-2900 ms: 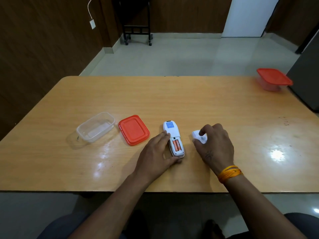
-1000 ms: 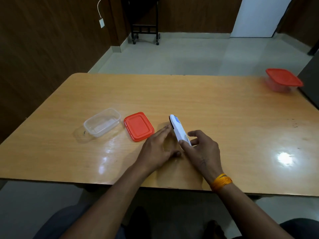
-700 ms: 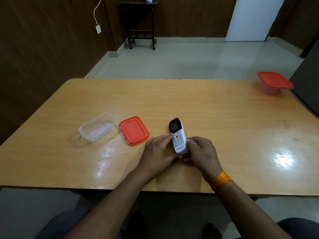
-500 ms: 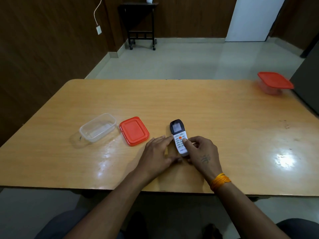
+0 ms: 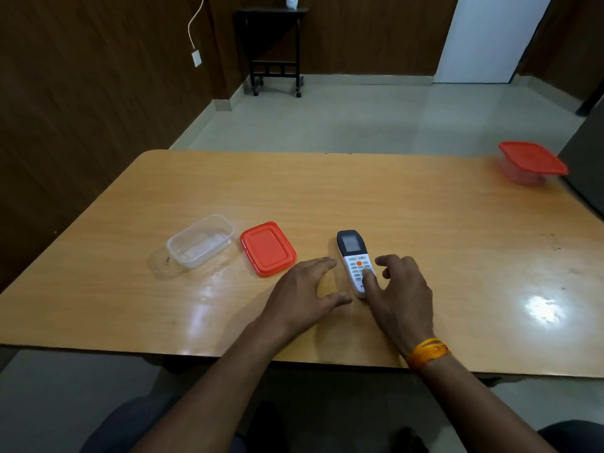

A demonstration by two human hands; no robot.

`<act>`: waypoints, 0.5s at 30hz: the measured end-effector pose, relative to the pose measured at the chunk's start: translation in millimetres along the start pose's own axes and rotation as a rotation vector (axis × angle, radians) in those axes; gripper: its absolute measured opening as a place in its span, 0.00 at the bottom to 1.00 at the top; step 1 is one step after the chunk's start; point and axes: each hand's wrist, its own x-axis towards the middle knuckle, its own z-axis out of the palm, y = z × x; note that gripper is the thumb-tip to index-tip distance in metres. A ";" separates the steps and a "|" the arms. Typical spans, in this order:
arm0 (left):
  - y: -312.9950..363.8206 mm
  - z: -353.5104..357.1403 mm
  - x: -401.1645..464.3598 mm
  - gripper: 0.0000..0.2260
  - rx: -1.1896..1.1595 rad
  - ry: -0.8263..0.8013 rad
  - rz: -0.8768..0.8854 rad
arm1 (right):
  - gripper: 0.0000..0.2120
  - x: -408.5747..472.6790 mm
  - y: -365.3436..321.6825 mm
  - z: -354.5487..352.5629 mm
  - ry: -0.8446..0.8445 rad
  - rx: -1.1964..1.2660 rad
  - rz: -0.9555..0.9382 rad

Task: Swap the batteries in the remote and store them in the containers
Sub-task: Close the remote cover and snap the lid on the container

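A glossy wooden worktop (image 5: 425, 217) is seen carrying a remote (image 5: 354, 259) lying face up. Left of the remote lies a red lid (image 5: 267, 248), beyond it an open clear container (image 5: 201, 240). Far right of the remote stands a red-lidded container (image 5: 531, 161).

A: The remote (image 5: 354, 263), lying between the left hand's fingers (image 5: 322, 264) and under the right thumb, what colour is it?

B: White body; dark grey-black top round a pale grey screen; white-grey buttons, one orange, just ahead of the right thumb.

A: And left of the left fingers?

B: A red-orange lid (image 5: 268, 249); beyond it a clear, colourless container (image 5: 201, 240).

A: Far off past the right fingers (image 5: 385, 260)?

B: A clear container with a red-orange lid (image 5: 531, 159); the table (image 5: 425, 207) is honey-tan woodgrain, glossy; the wristband (image 5: 428, 352) on the right wrist is yellow-orange.
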 end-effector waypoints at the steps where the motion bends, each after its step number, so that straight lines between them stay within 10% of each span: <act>1: -0.5 -5.9 -0.6 0.34 -0.029 0.028 -0.001 | 0.14 -0.8 -5.0 -1.1 0.032 -0.021 -0.037; 9: -23.4 -50.4 -4.2 0.19 -0.257 0.394 -0.353 | 0.08 4.4 -68.3 29.5 -0.012 0.119 -0.173; 15: -51.9 -58.2 9.5 0.31 -0.382 0.277 -0.692 | 0.19 30.1 -103.6 72.7 -0.273 0.066 -0.084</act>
